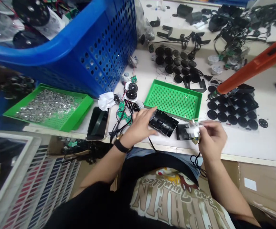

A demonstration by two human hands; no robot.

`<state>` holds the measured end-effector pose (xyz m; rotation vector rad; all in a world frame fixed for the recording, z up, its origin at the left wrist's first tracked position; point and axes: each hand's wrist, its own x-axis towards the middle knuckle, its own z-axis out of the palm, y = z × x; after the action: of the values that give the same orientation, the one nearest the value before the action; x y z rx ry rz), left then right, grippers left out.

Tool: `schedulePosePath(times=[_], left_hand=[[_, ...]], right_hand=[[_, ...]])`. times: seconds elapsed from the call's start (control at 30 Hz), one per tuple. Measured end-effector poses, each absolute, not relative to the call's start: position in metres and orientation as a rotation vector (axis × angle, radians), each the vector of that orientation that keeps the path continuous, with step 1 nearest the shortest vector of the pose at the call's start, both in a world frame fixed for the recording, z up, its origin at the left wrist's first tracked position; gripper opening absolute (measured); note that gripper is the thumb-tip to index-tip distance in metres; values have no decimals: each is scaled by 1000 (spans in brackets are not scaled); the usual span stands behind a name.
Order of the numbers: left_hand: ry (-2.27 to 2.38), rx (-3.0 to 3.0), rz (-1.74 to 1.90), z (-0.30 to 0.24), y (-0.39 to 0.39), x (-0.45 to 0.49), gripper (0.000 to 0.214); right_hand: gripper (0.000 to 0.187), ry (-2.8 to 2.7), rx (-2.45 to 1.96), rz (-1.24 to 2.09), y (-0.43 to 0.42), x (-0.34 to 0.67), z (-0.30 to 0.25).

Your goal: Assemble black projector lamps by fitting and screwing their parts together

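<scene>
My left hand (141, 124) rests on the white bench with its fingers bent, touching the left edge of a glossy black plastic panel (163, 122). My right hand (211, 137) is closed in a pinch on a small pale part (195, 128), blurred by motion, just above a flat black piece (182, 132). Small green circuit boards with red and black wires (123, 113) lie just left of my left hand. A black wristband sits on my left wrist.
An empty green mesh tray (175, 99) lies behind the panel. Rows of black discs (231, 111) spread right and behind. A second green tray of shiny metal parts (48, 106), a big blue basket (90, 47), a dark phone (97, 123) and an orange tool (254, 65) stand around.
</scene>
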<state>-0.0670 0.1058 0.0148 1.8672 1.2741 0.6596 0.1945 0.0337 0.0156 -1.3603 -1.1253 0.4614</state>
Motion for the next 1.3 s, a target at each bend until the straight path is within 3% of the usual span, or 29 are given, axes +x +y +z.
schedulePosePath(times=[0.17,0.5,0.67,0.8,1.1,1.3], left_hand=[[1201,1961,497,19,132,-67,95],[946,1496,822,39,102,-69,83],[743,627,1066,41,81,-44,64],[622,214,936,34,75,-28,48],[483,149,867,46,74,-16,43],[532,221,853,53,69,-6,40]], right_hand=[[18,-1292,-1390,1005,69,187,15],[22,-1174,-1337,1030,62,171,16],[18,-1126,-1254,957,38,153,36],[11,-1106,-1191,776,22,154,49],[13,-909,-994,240,13,206,92],[17,-1283,-1057,-6,9,203,100]])
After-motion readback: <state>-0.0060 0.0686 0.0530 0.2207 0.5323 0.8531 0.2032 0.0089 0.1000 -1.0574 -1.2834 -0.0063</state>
